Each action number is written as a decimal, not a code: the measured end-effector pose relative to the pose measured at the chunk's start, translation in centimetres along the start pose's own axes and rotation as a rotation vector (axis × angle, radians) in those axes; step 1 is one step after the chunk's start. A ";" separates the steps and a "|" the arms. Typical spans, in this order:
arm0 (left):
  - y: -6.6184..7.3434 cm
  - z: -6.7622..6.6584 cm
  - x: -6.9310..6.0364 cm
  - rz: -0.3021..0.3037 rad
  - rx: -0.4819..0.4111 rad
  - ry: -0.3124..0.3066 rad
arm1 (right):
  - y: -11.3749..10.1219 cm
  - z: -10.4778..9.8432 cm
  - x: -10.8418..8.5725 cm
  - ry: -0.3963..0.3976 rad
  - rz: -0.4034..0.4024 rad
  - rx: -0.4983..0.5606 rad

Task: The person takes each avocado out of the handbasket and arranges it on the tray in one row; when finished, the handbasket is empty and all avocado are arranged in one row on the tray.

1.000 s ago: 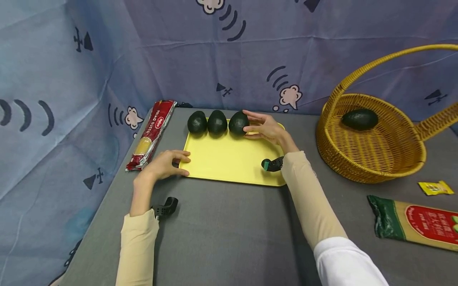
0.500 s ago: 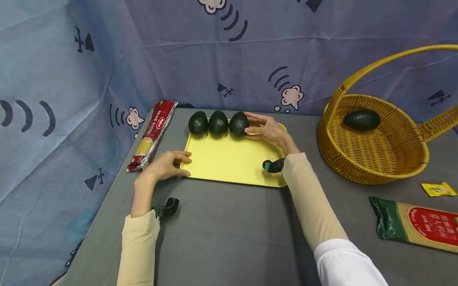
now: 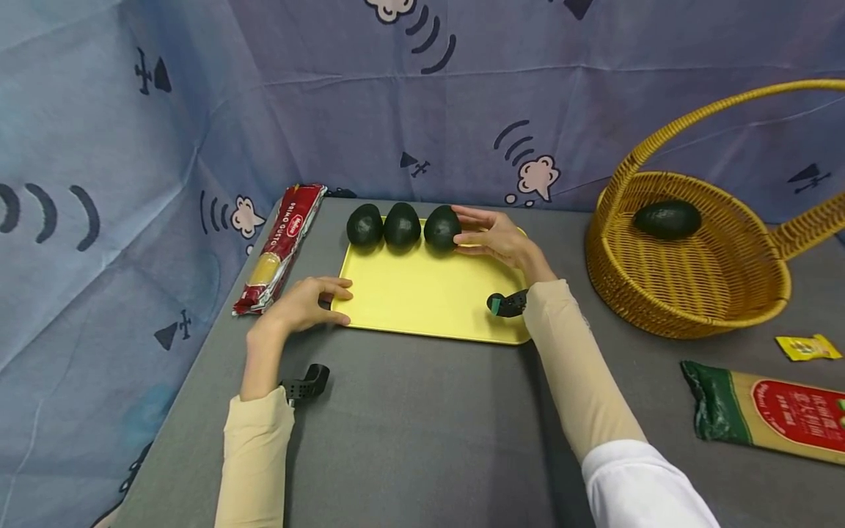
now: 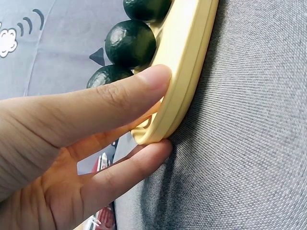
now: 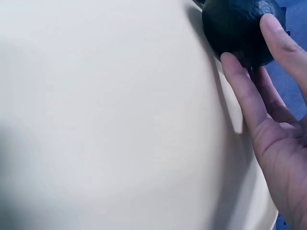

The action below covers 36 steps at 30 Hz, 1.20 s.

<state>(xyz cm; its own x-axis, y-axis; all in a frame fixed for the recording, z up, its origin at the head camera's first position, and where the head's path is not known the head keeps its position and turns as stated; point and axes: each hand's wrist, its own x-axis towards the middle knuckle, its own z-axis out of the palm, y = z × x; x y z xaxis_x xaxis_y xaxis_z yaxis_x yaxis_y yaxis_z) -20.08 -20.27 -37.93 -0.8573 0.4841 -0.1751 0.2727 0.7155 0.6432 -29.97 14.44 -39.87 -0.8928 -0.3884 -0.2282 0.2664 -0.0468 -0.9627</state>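
Three dark green avocados stand in a row along the far edge of a yellow tray [image 3: 429,301]: a left one [image 3: 364,226], a middle one [image 3: 402,226] and a right one [image 3: 441,228]. My right hand [image 3: 495,238] holds the right avocado from its right side. In the right wrist view, its fingertips [image 5: 229,60] touch that avocado [image 5: 237,31] while it sits at the tray's edge. At the near left corner, my left hand [image 3: 306,302] grips the tray. The left wrist view shows the thumb [image 4: 156,79] on the rim and a finger against the outside of the corner.
A yellow wicker basket [image 3: 686,323] with a tall handle stands at the right, with another avocado [image 3: 668,220] inside. A red pasta packet [image 3: 280,249] lies left of the tray. Near the right edge lie a small yellow packet [image 3: 807,347] and a green-and-tan noodle packet [image 3: 772,411].
My right wrist has shifted very slightly to the right, its fingers still at the right avocado. The left hand and the tray look unchanged.
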 end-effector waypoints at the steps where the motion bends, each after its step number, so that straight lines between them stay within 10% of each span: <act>1: 0.0 0.0 0.0 -0.001 -0.002 -0.001 | -0.1 0.0 -0.1 0.001 0.003 -0.001; 36: 0.3 -0.3 -0.1 -0.003 0.013 -0.008 | -1.0 -1.3 -1.2 -0.042 -0.025 -0.116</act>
<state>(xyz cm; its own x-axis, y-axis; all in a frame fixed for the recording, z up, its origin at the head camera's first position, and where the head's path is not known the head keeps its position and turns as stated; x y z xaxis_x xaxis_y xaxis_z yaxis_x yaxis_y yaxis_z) -20.01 -20.30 -37.54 -0.8546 0.4860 -0.1829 0.2757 0.7231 0.6333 -29.64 16.10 -38.85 -0.8821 -0.4264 -0.2000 0.1983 0.0488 -0.9789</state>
